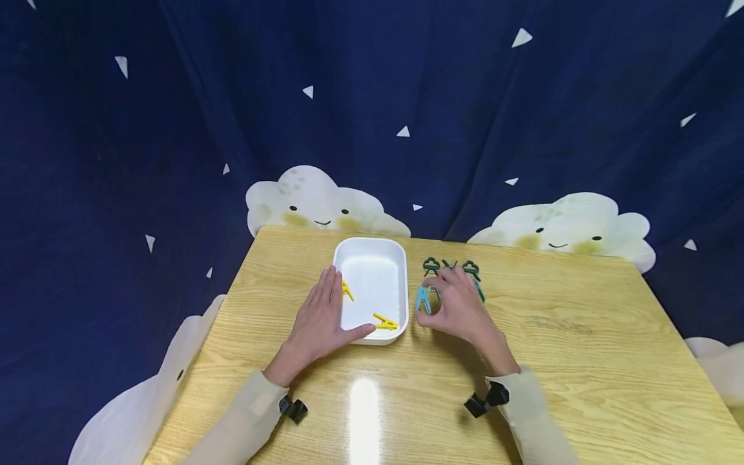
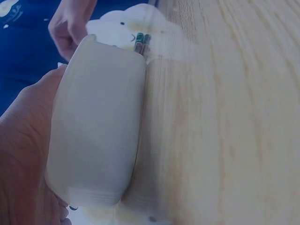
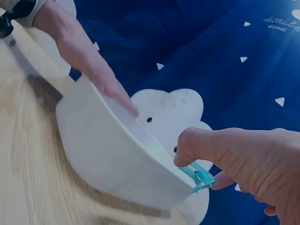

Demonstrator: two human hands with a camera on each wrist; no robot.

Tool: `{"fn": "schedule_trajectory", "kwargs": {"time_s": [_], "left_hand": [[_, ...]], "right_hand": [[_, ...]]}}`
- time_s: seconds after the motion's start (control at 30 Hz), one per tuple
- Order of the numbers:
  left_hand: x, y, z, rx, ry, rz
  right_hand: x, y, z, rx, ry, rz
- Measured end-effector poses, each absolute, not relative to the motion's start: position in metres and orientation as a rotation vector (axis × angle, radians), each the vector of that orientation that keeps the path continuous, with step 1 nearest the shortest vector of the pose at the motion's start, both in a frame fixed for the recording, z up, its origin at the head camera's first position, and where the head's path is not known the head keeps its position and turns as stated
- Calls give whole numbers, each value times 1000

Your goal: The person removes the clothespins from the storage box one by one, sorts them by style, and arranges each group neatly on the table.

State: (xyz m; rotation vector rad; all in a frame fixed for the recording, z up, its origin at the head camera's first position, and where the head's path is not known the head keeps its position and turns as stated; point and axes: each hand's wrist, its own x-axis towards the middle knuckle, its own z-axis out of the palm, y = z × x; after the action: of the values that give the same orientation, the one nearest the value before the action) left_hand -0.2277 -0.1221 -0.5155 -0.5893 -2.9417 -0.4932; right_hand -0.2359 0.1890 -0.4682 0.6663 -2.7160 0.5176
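Note:
A light blue clothespin (image 1: 423, 299) is pinched between the thumb and fingers of my right hand (image 1: 462, 307), just right of a white tray (image 1: 372, 274). In the right wrist view, the clothespin (image 3: 200, 178) shows a small metal spring and overlaps the tray's rim. My left hand (image 1: 316, 326) rests along the tray's left side with straight fingers, its thumb spread over the near rim. Inside the tray lie two yellow clothespins: one (image 1: 386, 322) near the front right corner, another (image 1: 347, 290) at the left wall, partly hidden by my left fingers.
Beyond my right hand lie several dark green clips (image 1: 431, 265) and a blue one (image 1: 479, 290), partly covered by the hand. The wooden table (image 1: 581, 336) extends to the right. A dark blue curtain (image 1: 372, 97) with clouds hangs behind its back edge.

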Motion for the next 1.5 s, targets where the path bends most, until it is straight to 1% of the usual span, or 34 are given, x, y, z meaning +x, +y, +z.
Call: {"fn": "schedule_trajectory", "kwargs": {"time_s": [0.4,0.83,1.5], "left_hand": [[-228,-122,-515,-586,-2947,-477],[-228,-122,-514,-584,-2950,-486],[-228,-123,-516,-583,-2961,-481]], "right_hand": [[-247,225,-494,559,-2848,480],[-254,227,-517,586,-2897,473],[-251,224,-516,614,-2967,423]]}}
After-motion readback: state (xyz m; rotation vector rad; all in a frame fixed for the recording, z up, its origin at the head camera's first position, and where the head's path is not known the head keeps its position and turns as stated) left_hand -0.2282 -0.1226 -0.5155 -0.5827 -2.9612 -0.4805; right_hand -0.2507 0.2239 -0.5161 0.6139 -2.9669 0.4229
